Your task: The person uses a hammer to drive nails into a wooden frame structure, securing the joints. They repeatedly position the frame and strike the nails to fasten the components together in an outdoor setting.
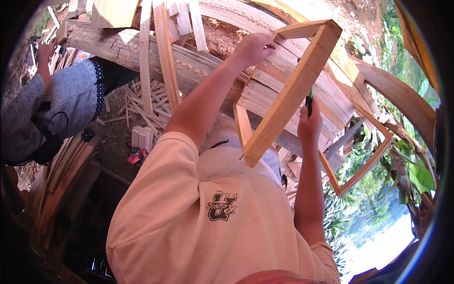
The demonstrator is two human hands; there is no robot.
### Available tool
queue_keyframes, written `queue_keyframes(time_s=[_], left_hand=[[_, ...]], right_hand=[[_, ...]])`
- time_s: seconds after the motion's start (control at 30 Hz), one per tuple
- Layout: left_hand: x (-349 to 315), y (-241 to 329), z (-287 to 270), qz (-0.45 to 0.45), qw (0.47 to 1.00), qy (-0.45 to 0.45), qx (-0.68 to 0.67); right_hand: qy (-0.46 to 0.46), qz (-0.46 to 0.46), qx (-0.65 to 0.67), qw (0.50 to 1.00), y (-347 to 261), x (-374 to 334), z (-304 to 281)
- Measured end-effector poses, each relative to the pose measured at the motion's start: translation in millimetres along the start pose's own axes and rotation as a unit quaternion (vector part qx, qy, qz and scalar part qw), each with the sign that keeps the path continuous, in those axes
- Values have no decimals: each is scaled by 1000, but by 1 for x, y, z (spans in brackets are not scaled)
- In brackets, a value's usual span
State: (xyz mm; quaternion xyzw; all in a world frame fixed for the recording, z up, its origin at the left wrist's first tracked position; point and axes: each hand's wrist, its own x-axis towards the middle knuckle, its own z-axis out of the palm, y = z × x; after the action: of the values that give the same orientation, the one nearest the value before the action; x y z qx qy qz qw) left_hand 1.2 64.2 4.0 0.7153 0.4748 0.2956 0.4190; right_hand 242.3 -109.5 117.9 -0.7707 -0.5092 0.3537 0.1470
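A wooden frame (pixel 294 94) of pale planed battens stands tilted before me, its near corner close to my shirt. A thin nail sticks out at that near corner. My left hand (pixel 255 48) is beside the far left corner, fingers pinched together; what they hold, if anything, is too small to make out. My right hand (pixel 309 125) is wrapped round the black-and-green handle of a tool (pixel 309 102), to the right of the frame's long batten. The batten hides the tool's upper part, so its kind does not show.
Planks make up a work surface (pixel 265 90) beneath the frame. Another wooden frame (pixel 364 175) hangs at the right. Long battens (pixel 165 57) lean across a thick beam. Offcuts (pixel 142 102) litter the ground near a red-and-black object (pixel 137 155). Another person (pixel 71 94) is at the left.
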Motion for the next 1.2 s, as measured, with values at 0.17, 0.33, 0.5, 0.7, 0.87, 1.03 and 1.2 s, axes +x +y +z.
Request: queue_keyframes(time_s=[0.17, 0.33, 0.5, 0.7, 0.87, 1.03, 1.2], left_hand=[[-2, -2, 1, 44, 999, 23, 5], [-4, 0, 4, 58, 998, 37, 4], [-5, 0, 6, 62, 996, 52, 24], [-9, -2, 11, 56, 996, 66, 7], [-11, 0, 11, 56, 996, 69, 8], [-13, 4, 11, 39, 996, 76, 8], [-15, -1, 13, 63, 995, 78, 15]], right_hand=[[-97, 61, 87, 990, -52, 8, -12], [-101, -38, 27, 994, -50, 14, -4], [-112, -33, 1, 993, -63, 15, -8], [-106, -28, -2, 994, -73, 11, -11], [-73, -46, -22, 996, -70, 11, -8], [-142, -31, -24, 989, -78, 12, -8], [-68, -78, -6, 995, -76, 7, -3]])
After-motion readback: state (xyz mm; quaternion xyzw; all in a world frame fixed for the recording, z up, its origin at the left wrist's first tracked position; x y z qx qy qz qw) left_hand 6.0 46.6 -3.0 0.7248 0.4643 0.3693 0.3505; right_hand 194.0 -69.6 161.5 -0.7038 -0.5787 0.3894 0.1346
